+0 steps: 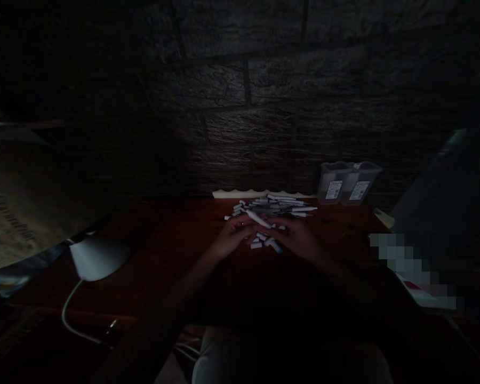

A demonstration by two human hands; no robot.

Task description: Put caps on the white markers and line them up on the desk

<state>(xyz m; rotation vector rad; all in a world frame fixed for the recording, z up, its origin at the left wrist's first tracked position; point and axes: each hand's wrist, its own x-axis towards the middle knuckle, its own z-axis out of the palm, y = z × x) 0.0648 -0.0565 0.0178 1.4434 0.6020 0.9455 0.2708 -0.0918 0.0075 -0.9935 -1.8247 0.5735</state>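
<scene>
1) Desk (164, 229) of dark reddish-brown wood, flat and smooth-looking, set against a wall (228, 122) of large blocks with rough, ridged faces
2) Left hand (232, 236) with fingers curled inward, closed on a slim, smooth white pen-shaped piece (258, 218), which slants above the desk between both hands
3) Right hand (298, 236) bent toward the left one, its fingertips pinched at the lower end of that white piece; finer finger detail is lost in the dim light
4) Loose heap of slender white pens (304, 209) lying just behind the hands, long barrels crossing one another
5) Short white cylindrical pieces (256, 245) scattered just below the hands, on the near side of the heap
6) Cream strip with a wavy upper edge (264, 193) running behind the heap, along the wall
7) Two translucent plastic tubs with white labels (328, 178), side by side at the back right
8) Pale cone-shaped lampshade (98, 260) at the left, near a brown bag with dark lettering (28, 197)
</scene>
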